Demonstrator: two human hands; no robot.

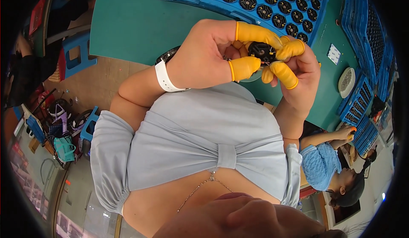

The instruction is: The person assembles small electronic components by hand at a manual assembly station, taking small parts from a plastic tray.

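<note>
A round black part (261,52) with small wires is held up over the near edge of the green table, between my two hands. My left hand (208,53), in yellow finger cots, closes its thumb and fingers on the part's left side. On the other side, the fingertips of my right hand (301,65), also in yellow cots, pinch at the part and its wires. My fingers cover much of its rim. Just beyond them lies a blue tray (200,0) with rows of similar round black parts and yellow wire ends. A round dish (254,77) shows partly beneath my hands.
On the green table (123,25), an oval bowl (342,84) of small grey pieces and a dotted white card (334,54) lie at right. Stacked blue trays (354,25) stand beyond. A co-worker (321,163) works at lower right. Blue stools (81,61) stand left.
</note>
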